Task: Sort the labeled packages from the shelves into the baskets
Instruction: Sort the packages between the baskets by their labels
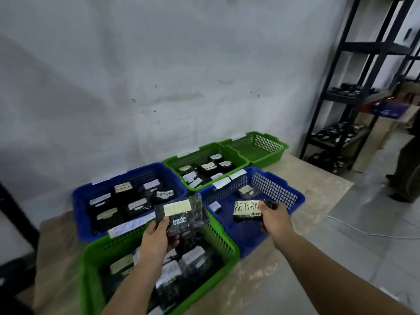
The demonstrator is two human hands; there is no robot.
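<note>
My left hand [156, 241] grips a black package with a blank pale label [181, 214], held above the near green basket [227, 243], which holds several labelled black packages. My right hand [275, 218] holds a black package labelled RETURN [246, 210] over the right blue basket [281, 194], where a few small packages lie. The left blue basket [79, 205] and the middle green basket [172, 163] each contain several packages. The far green basket [270, 142] looks empty.
The baskets sit on a pale sheet [318, 185] on the floor against a white wall. A black metal shelf rack [354, 123] with dark packages stands at the right. A person's legs [406, 169] are at the far right. A white cable [363, 230] crosses the floor.
</note>
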